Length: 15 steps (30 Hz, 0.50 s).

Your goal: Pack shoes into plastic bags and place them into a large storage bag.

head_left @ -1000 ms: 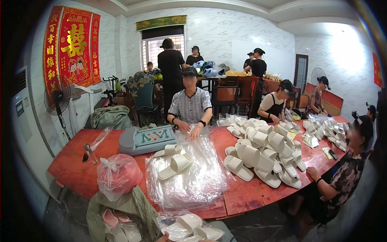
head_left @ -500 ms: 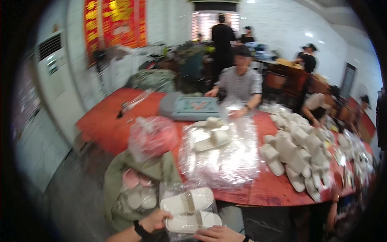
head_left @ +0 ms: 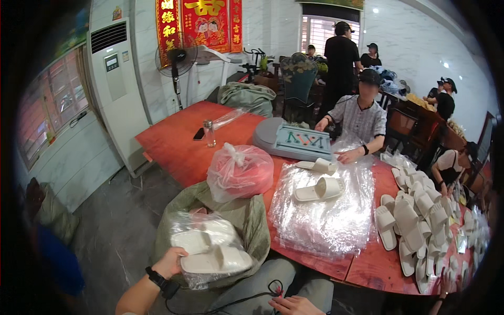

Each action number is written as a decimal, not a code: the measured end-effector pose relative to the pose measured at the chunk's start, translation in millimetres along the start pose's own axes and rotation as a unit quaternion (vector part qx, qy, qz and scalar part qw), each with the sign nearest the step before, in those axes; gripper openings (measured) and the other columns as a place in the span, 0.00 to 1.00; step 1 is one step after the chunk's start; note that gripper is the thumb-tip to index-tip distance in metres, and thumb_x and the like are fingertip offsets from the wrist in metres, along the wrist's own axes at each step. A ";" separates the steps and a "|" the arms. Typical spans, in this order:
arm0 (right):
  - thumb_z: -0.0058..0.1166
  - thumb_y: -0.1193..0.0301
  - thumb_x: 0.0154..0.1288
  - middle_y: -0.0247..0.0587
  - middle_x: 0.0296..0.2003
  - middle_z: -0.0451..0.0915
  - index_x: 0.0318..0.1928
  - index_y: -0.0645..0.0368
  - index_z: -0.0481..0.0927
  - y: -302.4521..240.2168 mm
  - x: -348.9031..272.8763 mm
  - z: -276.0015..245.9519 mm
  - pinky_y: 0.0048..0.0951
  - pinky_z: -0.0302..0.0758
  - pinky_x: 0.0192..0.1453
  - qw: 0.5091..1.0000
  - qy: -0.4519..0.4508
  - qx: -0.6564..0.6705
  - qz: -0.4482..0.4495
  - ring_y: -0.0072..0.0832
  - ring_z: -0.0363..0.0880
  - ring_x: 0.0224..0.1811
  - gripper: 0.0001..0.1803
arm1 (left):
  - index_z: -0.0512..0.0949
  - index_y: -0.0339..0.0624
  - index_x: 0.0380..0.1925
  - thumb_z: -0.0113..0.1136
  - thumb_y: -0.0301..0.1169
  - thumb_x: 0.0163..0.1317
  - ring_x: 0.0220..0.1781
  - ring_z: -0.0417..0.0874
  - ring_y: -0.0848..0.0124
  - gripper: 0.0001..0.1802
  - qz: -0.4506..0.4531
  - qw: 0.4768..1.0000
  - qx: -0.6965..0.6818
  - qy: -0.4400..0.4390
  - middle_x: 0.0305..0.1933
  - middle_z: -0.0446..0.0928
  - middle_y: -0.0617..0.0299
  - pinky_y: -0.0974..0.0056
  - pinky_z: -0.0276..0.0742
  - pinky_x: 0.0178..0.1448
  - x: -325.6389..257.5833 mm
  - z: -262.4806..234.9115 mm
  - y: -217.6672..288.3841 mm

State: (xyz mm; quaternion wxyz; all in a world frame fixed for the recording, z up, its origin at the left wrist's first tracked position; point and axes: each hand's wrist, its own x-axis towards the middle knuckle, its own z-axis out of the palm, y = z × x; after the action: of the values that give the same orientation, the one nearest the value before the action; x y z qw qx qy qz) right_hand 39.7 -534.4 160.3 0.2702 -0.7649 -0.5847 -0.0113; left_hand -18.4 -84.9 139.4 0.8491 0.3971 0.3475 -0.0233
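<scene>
My left hand (head_left: 168,262) is closed on a clear bag with a pair of white slippers (head_left: 220,260) in it, gripping it by the left edge. The bag lies over the mouth of a large olive-green woven sack (head_left: 254,218), hiding most of what is inside. Lower down, near my knees and a thin black cord (head_left: 247,297), my right hand (head_left: 294,304) has its fingers stretched out and holds nothing. A stack of clear plastic bags (head_left: 325,226) lies on the red table (head_left: 181,123), and two loose white slippers (head_left: 320,190) rest on top of it.
Beyond the sack sits a knotted clear bag of pink things (head_left: 239,176). A grey machine (head_left: 299,140) is farther back, with a co-worker (head_left: 362,118) behind it touching the plastic bags. White slippers (head_left: 412,226) are heaped on the right. A phone (head_left: 199,134) lies far left.
My left hand has carried the bagged slippers leftward, over the sack. My right hand has let go of the bag and stays low. The view has swung left.
</scene>
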 end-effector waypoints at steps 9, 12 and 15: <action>0.59 0.80 0.53 0.47 0.49 0.80 0.50 0.62 0.78 26.6 42.1 3.2 0.42 0.80 0.49 0.996 -0.034 0.077 0.031 0.46 0.81 0.46 0.21 | 0.72 0.24 0.47 0.50 0.19 0.53 0.49 0.81 0.55 0.19 0.282 0.951 -0.070 0.100 0.47 0.77 0.48 0.52 0.77 0.58 13.2 -17.7 35.5; 0.57 0.78 0.57 0.45 0.52 0.78 0.56 0.61 0.75 46.4 71.0 14.2 0.36 0.79 0.49 0.994 -0.036 0.081 0.060 0.44 0.79 0.48 0.24 | 0.72 0.25 0.47 0.50 0.19 0.54 0.49 0.81 0.55 0.19 0.315 0.938 -0.102 0.102 0.47 0.77 0.49 0.52 0.78 0.57 25.7 -38.6 34.1; 0.55 0.78 0.58 0.48 0.61 0.71 0.64 0.61 0.67 62.3 105.0 25.0 0.39 0.75 0.59 0.992 -0.083 0.089 0.038 0.44 0.75 0.58 0.31 | 0.71 0.28 0.48 0.50 0.20 0.54 0.52 0.81 0.55 0.19 0.252 0.953 -0.140 0.093 0.48 0.76 0.49 0.51 0.78 0.58 30.2 -28.0 24.1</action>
State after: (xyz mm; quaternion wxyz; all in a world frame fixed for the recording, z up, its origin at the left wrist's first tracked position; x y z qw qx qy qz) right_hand 121.6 -441.0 149.0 0.2884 -0.7576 -0.5742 0.1143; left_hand -4.0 -41.9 124.5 0.8385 0.3491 0.3132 0.2775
